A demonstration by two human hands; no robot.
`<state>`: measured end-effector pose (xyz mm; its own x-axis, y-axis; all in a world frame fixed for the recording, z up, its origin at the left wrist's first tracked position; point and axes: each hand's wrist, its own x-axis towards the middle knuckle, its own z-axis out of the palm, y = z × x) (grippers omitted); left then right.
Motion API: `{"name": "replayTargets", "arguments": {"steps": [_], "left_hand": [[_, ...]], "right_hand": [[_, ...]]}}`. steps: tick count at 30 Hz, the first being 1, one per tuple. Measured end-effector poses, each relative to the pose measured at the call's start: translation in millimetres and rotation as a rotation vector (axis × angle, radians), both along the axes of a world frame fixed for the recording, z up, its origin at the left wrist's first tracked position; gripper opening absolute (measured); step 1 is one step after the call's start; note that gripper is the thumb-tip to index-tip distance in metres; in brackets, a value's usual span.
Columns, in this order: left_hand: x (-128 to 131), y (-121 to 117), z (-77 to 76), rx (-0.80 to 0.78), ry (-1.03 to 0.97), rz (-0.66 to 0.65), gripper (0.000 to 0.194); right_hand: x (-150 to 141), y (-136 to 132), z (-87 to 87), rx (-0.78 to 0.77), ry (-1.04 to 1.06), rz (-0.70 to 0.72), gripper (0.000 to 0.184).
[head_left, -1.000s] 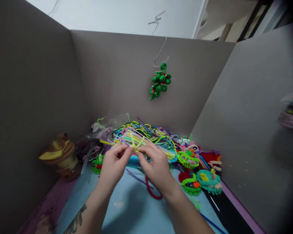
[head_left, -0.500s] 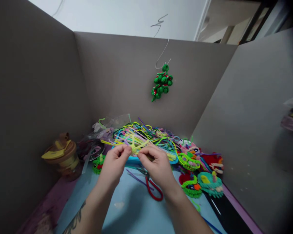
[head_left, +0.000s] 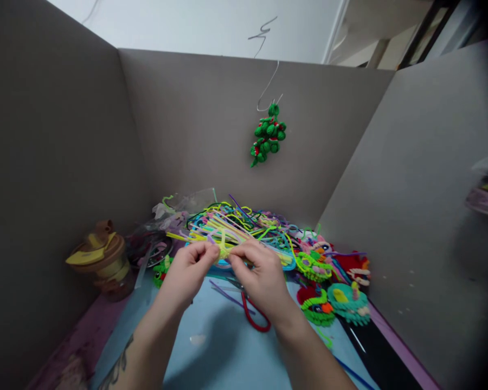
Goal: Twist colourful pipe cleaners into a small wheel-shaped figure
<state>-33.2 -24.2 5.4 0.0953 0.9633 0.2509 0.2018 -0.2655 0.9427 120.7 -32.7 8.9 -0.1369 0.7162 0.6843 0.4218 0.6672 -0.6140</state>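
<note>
My left hand and my right hand meet above the light blue mat, both pinching a small yellow-green pipe-cleaner piece with short arms sticking up from it. Just behind the hands lies a heap of coloured pipe cleaners on a blue tray. Red-handled scissors lie on the mat under my right hand, beside a loose purple pipe cleaner.
Grey partition walls enclose the desk on three sides. A green and red pipe-cleaner ornament hangs from a wire on the back wall. Tape rolls stand at the left. Finished pipe-cleaner figures lie at the right.
Both hands keep pinching the yellow-green piece and work it slightly; its arms have shifted. The view has wobbled a little. Nothing was picked up or let go.
</note>
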Motion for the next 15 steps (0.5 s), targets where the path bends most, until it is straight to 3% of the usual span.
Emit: {"name": "replayTargets", "arguments": {"steps": [8,12,15], "left_hand": [[-7.8,-1.9,6.7,-0.021,0.083,-0.044,0.034],[-10.0,-2.4,8.0,-0.016,0.097,-0.098,0.036],[-8.1,-2.2,7.8,0.003,0.055,-0.051,0.026]], "right_hand": [[3.5,5.3,-0.6,-0.157,0.078,0.040,0.004],[4.3,4.0,0.4,-0.133,0.032,0.089,0.010],[4.1,5.3,-0.5,-0.113,-0.011,0.089,0.011]]}}
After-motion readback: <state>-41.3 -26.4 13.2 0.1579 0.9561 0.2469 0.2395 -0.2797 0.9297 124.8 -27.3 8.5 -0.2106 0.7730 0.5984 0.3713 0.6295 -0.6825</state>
